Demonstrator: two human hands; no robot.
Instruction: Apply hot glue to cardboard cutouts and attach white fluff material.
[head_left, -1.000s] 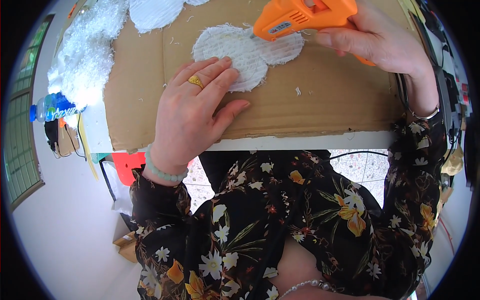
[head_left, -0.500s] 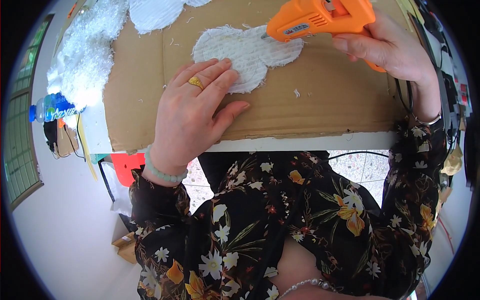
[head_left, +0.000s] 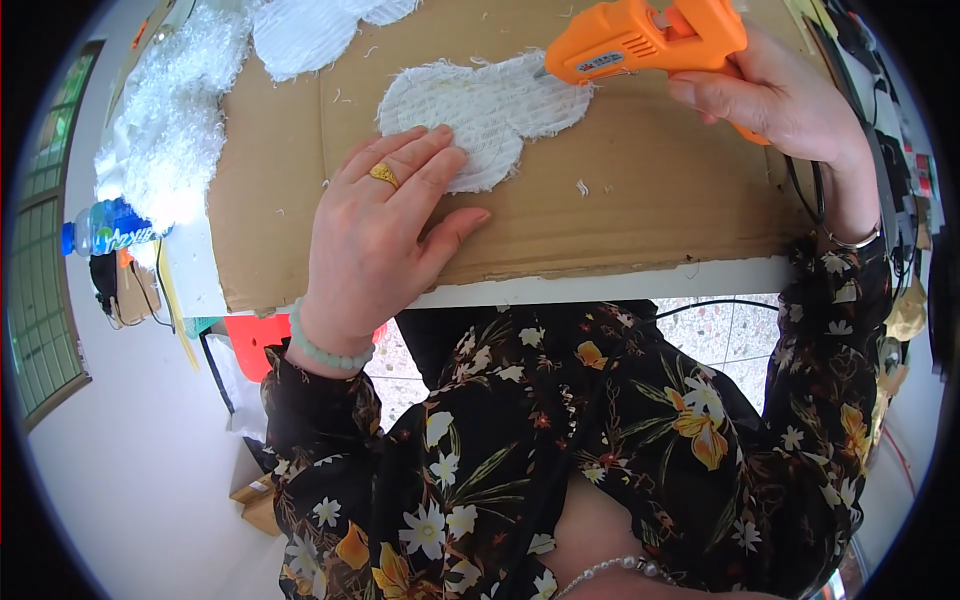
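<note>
On the cardboard lies a white quilted fabric piece (head_left: 480,100) with rounded lobes and frayed edges. My left hand (head_left: 385,215) rests flat at its near left lobe, fingers stretched out with the tips on the fabric and the thumb apart. An orange hot glue gun (head_left: 650,40) is in my right hand (head_left: 775,105), gripped by its handle. Its nozzle points left, at the upper right lobe of the fabric; whether the tip touches is hard to tell. My trigger finger is mostly hidden behind the gun.
Brown cardboard (head_left: 640,220) covers the white table. Shiny white fringe (head_left: 165,140) lies along the left, near a blue-labelled plastic bottle (head_left: 115,228). Another white fabric piece (head_left: 305,35) lies at the far left. Black cable (head_left: 800,190) runs below my right wrist. Thread scraps lie about.
The glue gun's nozzle has shifted slightly to the right over the fabric's upper right lobe. The view has moved a little; my left hand stays on the fabric.
</note>
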